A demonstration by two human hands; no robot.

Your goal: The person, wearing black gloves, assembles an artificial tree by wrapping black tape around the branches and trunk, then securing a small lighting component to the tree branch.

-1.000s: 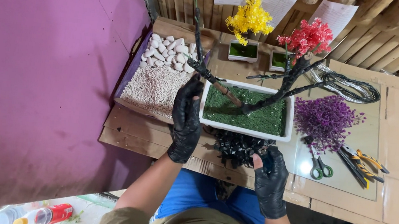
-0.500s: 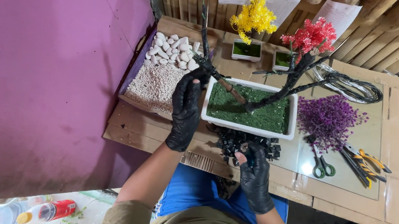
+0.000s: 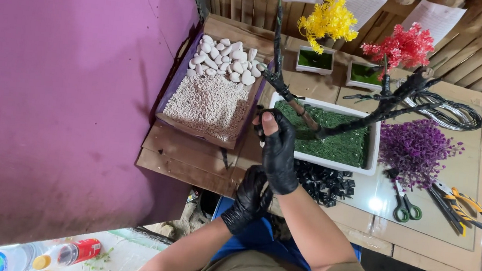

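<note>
Right hand [image 3: 278,152] grip clamped on black wire tree trunk [image 3: 308,125], steadying it upright in white tray [image 3: 371,162]; left hand [image 3: 249,198] curled at desk [image 3: 190,154] edge, grip unclear

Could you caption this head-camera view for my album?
Black-gloved right hand reaches to a white tray of green moss; left hand rests at the table edge.

head view | steep downward look | near hands | faces cluttered worktable [image 3: 202,155]
</note>
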